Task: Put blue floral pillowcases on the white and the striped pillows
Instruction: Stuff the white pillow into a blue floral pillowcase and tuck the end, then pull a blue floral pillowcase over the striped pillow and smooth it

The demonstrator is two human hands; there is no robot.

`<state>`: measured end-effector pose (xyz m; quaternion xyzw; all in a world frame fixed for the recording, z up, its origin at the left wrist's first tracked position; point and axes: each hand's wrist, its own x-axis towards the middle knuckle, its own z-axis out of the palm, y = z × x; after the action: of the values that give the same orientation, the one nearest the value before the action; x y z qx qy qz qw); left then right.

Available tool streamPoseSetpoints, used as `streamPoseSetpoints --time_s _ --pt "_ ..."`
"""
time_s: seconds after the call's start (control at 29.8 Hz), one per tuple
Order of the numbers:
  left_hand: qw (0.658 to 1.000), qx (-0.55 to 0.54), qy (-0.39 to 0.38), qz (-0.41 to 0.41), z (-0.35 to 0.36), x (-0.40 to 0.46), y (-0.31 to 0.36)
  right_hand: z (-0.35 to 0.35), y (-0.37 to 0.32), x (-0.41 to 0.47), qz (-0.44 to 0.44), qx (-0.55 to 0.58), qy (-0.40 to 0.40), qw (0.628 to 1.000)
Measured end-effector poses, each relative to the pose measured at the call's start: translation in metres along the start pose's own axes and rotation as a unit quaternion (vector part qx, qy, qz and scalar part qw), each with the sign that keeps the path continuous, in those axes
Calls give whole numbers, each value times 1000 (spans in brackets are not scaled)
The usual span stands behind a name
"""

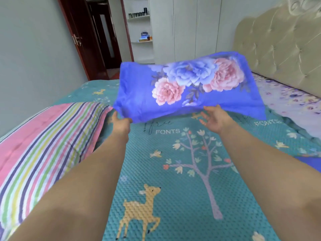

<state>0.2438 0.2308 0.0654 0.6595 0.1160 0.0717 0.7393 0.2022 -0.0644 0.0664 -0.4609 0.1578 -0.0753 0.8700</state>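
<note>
Gripping cased pillow point(182, 86): L hand point(120, 123); R hand point(216, 119) open.

Place: home bedroom
Evidence: bed point(173, 171) with teal deer-print cover; tufted headboard point(281, 47); white wardrobe point(187, 26); wall shelves point(140, 28); wooden door point(83, 37)
</note>
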Motion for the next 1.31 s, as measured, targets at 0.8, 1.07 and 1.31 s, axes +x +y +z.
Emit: streamPoseSetpoints --time_s 0.8,1.07,1.31 --pt "508 852 121 41 -189 -22 -61 35 143 -79 172 -197 -174 950" --pt "728 675 113 36 -180 -55 -33 -45 128 -123 184 -262 -94 943" --pt "821 546 54 157 -74 -136 -15 -79 115 -164 149 -261 -30 953"
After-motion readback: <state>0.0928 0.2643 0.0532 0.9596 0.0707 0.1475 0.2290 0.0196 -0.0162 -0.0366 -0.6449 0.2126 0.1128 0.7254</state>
